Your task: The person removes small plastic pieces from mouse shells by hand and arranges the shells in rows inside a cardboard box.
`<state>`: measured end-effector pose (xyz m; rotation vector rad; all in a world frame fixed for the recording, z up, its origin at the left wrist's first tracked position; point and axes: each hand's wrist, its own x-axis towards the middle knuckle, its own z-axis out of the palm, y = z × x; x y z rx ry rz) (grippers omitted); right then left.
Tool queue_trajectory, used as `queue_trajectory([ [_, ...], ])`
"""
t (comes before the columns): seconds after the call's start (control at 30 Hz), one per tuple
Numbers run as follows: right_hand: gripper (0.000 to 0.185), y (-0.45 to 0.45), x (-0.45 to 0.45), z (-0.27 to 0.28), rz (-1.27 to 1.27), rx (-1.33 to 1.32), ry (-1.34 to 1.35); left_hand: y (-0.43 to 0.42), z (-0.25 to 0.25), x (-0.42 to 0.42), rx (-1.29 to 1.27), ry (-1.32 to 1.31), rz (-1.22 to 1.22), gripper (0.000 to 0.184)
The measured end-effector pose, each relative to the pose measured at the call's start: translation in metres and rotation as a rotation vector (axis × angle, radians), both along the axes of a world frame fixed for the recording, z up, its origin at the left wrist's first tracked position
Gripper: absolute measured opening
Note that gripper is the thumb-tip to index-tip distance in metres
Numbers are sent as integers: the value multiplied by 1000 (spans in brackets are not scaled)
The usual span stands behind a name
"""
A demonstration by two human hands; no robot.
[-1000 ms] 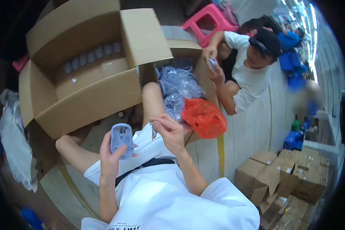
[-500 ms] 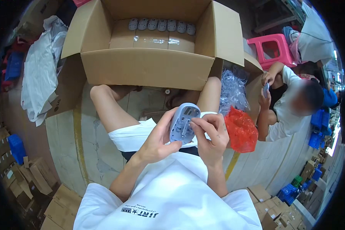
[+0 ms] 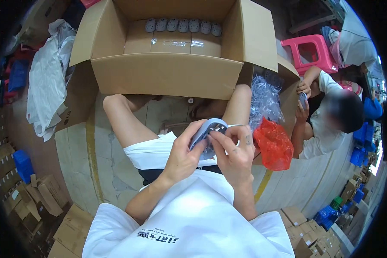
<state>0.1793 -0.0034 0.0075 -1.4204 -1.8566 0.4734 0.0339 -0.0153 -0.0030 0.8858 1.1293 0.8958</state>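
Observation:
An oval grey-blue plastic shell point(image 3: 210, 129) is tilted in front of my torso, its hollow inner side partly showing. My left hand point(image 3: 184, 155) grips its left side, with the thumb near the lower edge. The fingers of my right hand point(image 3: 235, 150) are pinched together at the shell's inner right side; what they hold, if anything, is too small to tell. Beyond my hands, a large open cardboard box point(image 3: 165, 75) has a row of several similar grey shells point(image 3: 183, 26) along its far inner side.
Right of my knee, a red plastic bag point(image 3: 273, 145) lies against clear plastic bags point(image 3: 264, 101) in another box. A co-worker point(image 3: 327, 116) sits at the right holding a similar piece. A pink stool point(image 3: 310, 52) stands behind. White sacking point(image 3: 47, 81) hangs at the left.
Since a second ago my view has swung toward the large box, and my right hand has come to the shell. In the last half second the shell has tilted more steeply.

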Motion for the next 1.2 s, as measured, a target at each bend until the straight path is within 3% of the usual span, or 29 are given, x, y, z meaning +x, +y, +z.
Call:
queue_trajectory([
  [0.1,29,3,2,-3,-32,-26,141,4,-4,4,17,102,34,42],
  [0.23,37,14,-2,-14,-66,-548,642,16,-3,5,15,60,104,38],
  [0.27,37,17,-1,-15,-65,-549,649,18,-2,5,14,67,104,38],
  [0.43,38,44,0,-17,-18,-632,800,44,4,-8,-67,-153,63,42],
  [0.57,37,72,4,-17,48,-770,988,72,6,-26,-368,-692,65,50],
  [0.67,46,101,-10,-25,32,-727,1081,112,0,-42,-304,-633,62,55],
  [0.73,48,118,-6,-35,-33,-624,1044,170,6,-70,-62,-329,77,54],
  [0.83,18,119,33,-68,-365,-677,718,286,-34,-129,155,253,263,40],
  [0.87,15,116,49,-94,-421,-570,397,330,-67,-157,185,482,276,38],
  [0.9,11,114,63,-119,-453,-516,137,376,-97,-181,56,626,293,40],
  [0.97,8,120,76,-158,-485,-480,45,461,-157,-234,-331,731,-2,46],
  [1.0,7,133,76,-165,-468,-437,-10,481,-187,-240,-344,736,-1,46],
  [1.07,7,152,71,-173,-555,-550,93,515,-246,-249,-352,1127,165,58],
  [1.2,7,172,60,-189,-636,-593,92,577,-335,-278,-277,1358,83,68],
])
